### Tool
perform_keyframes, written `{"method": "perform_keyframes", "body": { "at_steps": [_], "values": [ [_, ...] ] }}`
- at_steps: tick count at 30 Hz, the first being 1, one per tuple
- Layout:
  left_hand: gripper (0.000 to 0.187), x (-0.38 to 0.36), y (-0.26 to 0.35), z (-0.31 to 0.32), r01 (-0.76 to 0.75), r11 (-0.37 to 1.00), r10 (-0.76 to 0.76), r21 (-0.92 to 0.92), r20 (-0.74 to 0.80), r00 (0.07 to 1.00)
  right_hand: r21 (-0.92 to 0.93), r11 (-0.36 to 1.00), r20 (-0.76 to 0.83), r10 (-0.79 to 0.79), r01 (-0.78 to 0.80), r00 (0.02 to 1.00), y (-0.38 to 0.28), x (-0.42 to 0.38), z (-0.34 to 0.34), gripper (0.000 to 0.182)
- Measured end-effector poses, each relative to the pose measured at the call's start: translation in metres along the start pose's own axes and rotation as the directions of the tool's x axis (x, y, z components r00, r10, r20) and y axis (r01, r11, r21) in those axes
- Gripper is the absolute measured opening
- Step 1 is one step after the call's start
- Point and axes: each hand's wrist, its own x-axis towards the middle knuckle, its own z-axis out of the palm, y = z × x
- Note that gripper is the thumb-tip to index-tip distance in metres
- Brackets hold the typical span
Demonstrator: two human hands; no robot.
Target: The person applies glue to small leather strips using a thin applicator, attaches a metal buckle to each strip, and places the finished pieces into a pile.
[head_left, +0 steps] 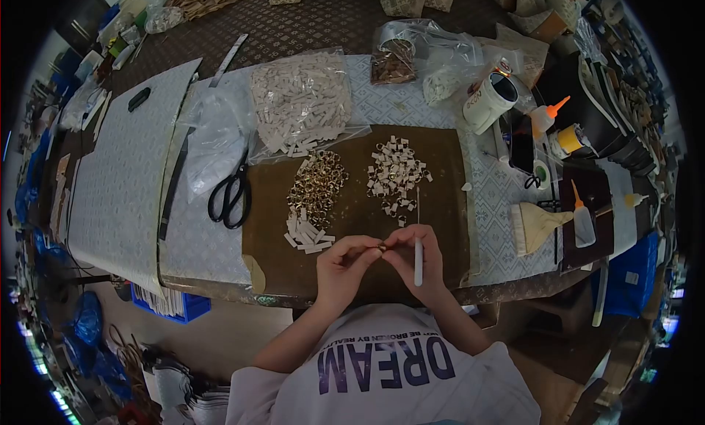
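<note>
My left hand (342,267) and my right hand (417,257) meet at the front of the brown mat (352,278). The fingertips of both pinch a tiny gold-coloured metal piece (381,247), mostly hidden by the fingers. A thin tool with a white handle (418,263) also rests in my right hand, its slim shaft pointing away from me. Beyond my left hand are a pile of gold metal rings (317,186) and loose white strips (307,234). Past my right hand is a pile of gold rings with white strips (394,171).
Black scissors (230,197) and an empty-looking plastic bag (214,149) lie left of the mat. Behind it is a bag of white strips (301,98). At right stand a white can (490,102), a glue bottle (583,223) and a brush (536,228).
</note>
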Motion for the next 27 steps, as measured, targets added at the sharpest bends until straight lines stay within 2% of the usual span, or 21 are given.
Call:
{"method": "perform_keyframes", "body": {
  "at_steps": [2, 5, 8, 11, 14, 15, 17, 18, 21, 24, 26, 27],
  "values": [
    [0.016, -0.001, -0.001, -0.001, -0.058, 0.996, 0.059, 0.062, -0.006, 0.998, -0.003, 1.000, 0.006, -0.003, 0.003, 1.000, 0.002, 0.000, -0.001, 0.031],
    [0.013, 0.000, -0.004, -0.002, -0.077, 0.995, 0.078, 0.058, -0.003, 0.997, 0.014, 1.000, 0.026, -0.011, 0.010, 1.000, 0.004, 0.000, -0.003, 0.030],
    [0.013, 0.003, -0.002, -0.004, -0.142, 0.978, 0.129, 0.156, 0.087, 0.988, 0.046, 0.999, 0.039, -0.007, 0.005, 0.999, 0.005, -0.002, -0.004, 0.026],
    [0.014, 0.012, -0.006, -0.016, 0.025, 0.998, -0.013, -0.052, 0.228, 0.974, 0.153, 0.986, 0.086, 0.051, -0.064, 0.995, -0.003, -0.003, -0.004, 0.024],
    [0.016, 0.014, -0.011, -0.015, -0.062, 0.998, 0.059, 0.007, 0.257, 0.965, 0.180, 0.979, 0.107, 0.072, -0.091, 0.992, -0.004, -0.002, -0.005, 0.023],
    [0.016, 0.012, -0.010, -0.012, -0.160, 0.973, 0.125, 0.165, 0.202, 0.971, 0.183, 0.978, 0.084, 0.087, -0.101, 0.993, -0.002, -0.001, -0.006, 0.023],
    [0.018, 0.003, -0.007, 0.003, -0.299, 0.827, 0.276, 0.477, 0.119, 0.954, 0.193, 0.973, 0.044, 0.121, -0.127, 0.992, 0.005, -0.001, -0.008, 0.023],
    [0.020, 0.000, -0.010, 0.009, -0.342, 0.806, 0.350, 0.483, 0.077, 0.933, 0.169, 0.976, 0.043, 0.132, -0.137, 0.990, 0.005, 0.000, -0.008, 0.024],
    [0.016, 0.008, -0.011, 0.006, -0.354, 0.799, 0.333, 0.486, 0.132, 0.934, 0.166, 0.979, -0.017, 0.123, -0.119, 0.992, 0.008, 0.001, -0.005, 0.024],
    [0.014, 0.035, 0.002, -0.013, -0.348, 0.698, 0.320, 0.626, 0.162, 0.933, -0.124, 0.989, -0.023, 0.082, -0.084, 0.996, 0.012, 0.016, -0.013, 0.023],
    [0.013, 0.057, 0.007, -0.031, -0.239, 0.540, 0.369, 0.807, 0.028, 0.929, -0.295, 0.955, -0.144, -0.001, -0.042, 0.990, 0.023, 0.030, -0.019, 0.017],
    [0.012, 0.070, 0.004, -0.042, -0.274, 0.460, 0.448, 0.844, 0.046, 0.893, -0.373, 0.927, -0.172, -0.025, -0.042, 0.985, 0.029, 0.036, -0.025, 0.016]
  ]
}}
